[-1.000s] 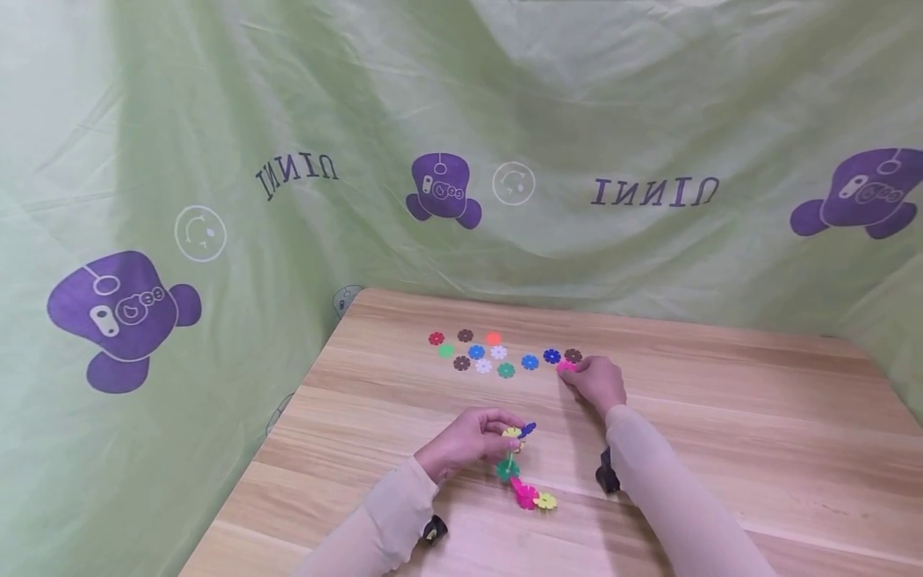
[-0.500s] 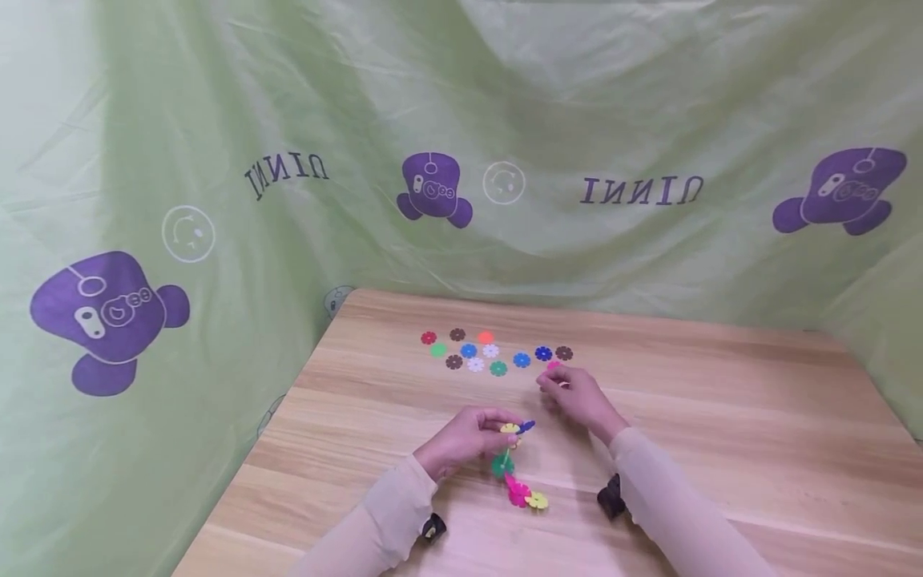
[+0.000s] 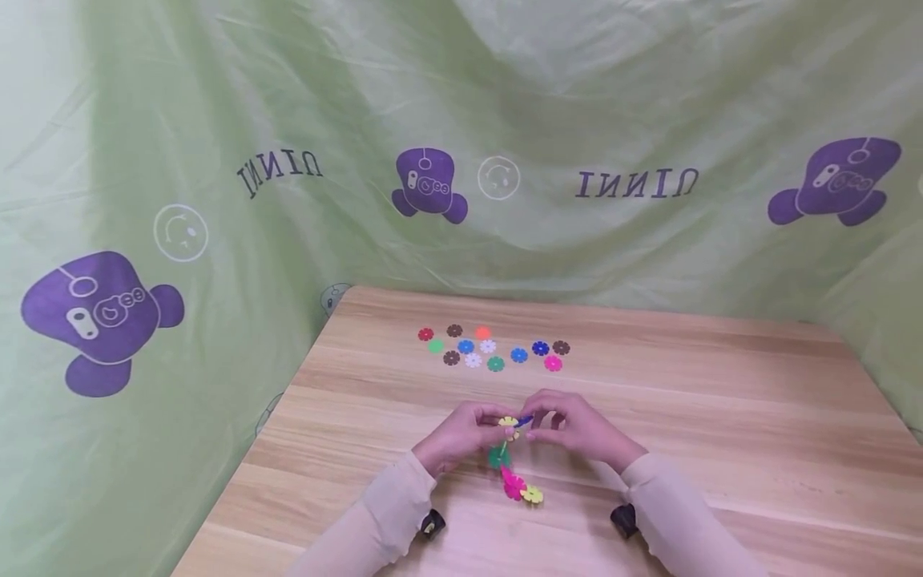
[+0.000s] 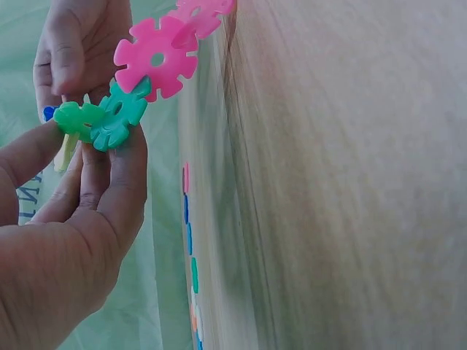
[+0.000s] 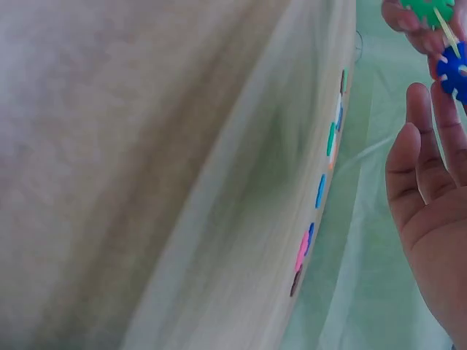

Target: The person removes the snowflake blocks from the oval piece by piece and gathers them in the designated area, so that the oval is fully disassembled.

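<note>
In the head view, my left hand pinches a linked chain of plastic flower-shaped discs between thumb and fingers. A yellow disc sits at the fingertips, with a dark blue disc at the chain's upper end. Below hang a green disc, pink discs and a yellow end disc. My right hand is at the blue disc, its fingers bent and a gap showing between index finger and thumb. The right wrist view has its relaxed fingertips beside the blue disc; contact is hard to judge.
Several loose flower discs lie flat towards the back of the wooden table, among them a pink disc and a red disc. A green printed curtain stands behind the table and along its left side.
My right hand has left the pink disc among the loose pieces and come back towards me, up to the blue disc. The pink disc stays on the table. My left hand still holds the chain.
</note>
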Demonstrator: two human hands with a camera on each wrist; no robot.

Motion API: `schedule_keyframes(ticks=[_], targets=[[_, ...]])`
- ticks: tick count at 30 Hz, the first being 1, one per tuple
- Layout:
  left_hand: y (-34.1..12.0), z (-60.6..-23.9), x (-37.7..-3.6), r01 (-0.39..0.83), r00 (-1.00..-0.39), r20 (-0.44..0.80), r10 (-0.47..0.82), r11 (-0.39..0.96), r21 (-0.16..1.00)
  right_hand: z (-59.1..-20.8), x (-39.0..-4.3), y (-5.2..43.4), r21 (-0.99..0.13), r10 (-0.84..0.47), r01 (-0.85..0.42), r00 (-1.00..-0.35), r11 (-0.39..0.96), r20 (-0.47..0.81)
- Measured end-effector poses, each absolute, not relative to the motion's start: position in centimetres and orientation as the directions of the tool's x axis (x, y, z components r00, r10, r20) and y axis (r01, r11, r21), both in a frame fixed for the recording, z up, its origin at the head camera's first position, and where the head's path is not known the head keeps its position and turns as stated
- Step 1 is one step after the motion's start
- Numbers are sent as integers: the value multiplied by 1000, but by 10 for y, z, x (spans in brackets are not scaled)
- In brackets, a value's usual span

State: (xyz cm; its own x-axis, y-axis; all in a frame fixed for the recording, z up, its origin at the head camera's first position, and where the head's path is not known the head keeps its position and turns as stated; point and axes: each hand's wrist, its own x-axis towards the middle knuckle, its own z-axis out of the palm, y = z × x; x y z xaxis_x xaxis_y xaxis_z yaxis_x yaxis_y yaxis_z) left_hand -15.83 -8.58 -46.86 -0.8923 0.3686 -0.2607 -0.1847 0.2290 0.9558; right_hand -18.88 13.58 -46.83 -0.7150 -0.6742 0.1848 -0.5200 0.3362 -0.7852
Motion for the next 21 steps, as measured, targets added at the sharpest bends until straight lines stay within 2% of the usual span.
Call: schedule_keyframes(ticks=[10, 17, 21], targets=[[-90, -476, -159, -160, -878, -231, 419, 198, 967, -473, -187, 132, -661, -635, -675, -675, 327, 374], [-97, -482, -158, -192, -856, -217, 469, 100, 976, -478, -187, 134, -636, -614, -710, -656, 303, 439], [-98, -482, -156, -206, -856, -225, 465, 91, 974, -474, -185, 132, -623, -612, -738, -625, 260, 484]])
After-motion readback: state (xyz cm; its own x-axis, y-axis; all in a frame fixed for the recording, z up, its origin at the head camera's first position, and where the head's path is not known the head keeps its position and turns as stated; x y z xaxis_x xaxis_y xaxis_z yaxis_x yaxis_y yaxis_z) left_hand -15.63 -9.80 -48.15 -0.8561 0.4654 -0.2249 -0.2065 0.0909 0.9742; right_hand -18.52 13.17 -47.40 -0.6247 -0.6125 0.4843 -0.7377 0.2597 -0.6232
